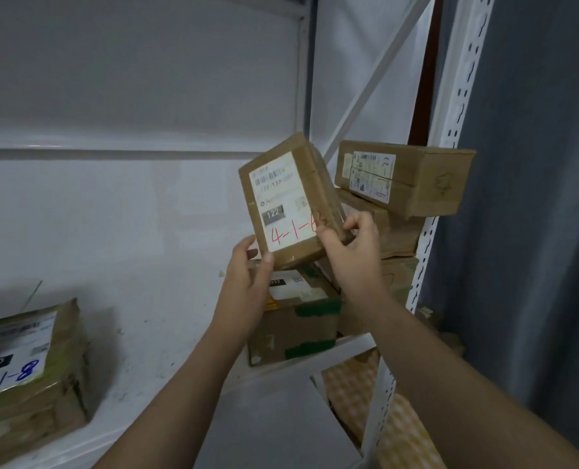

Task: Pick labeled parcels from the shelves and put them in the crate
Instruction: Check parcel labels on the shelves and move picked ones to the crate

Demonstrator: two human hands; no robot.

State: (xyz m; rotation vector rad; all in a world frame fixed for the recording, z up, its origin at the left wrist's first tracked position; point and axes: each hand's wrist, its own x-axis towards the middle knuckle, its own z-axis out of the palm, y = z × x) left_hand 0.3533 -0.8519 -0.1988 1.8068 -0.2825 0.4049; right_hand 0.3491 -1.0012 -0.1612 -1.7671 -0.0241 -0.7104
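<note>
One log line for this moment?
state: parcel held tilted, label facing camera | left hand: grips lower corner | right hand: grips lower right edge | crate: not in view

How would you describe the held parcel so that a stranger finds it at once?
Find the right end of the white shelf, where cardboard boxes are stacked. Before them, the left hand and right hand hold one tilted brown parcel. Only its label bears red handwriting, 4-1.

Both bare forearms are raised forward and upward. The left hand point(247, 279) is curled round the lower left corner of a parcel point(288, 198); its lower right edge is pinched by the right hand point(352, 255).
</note>
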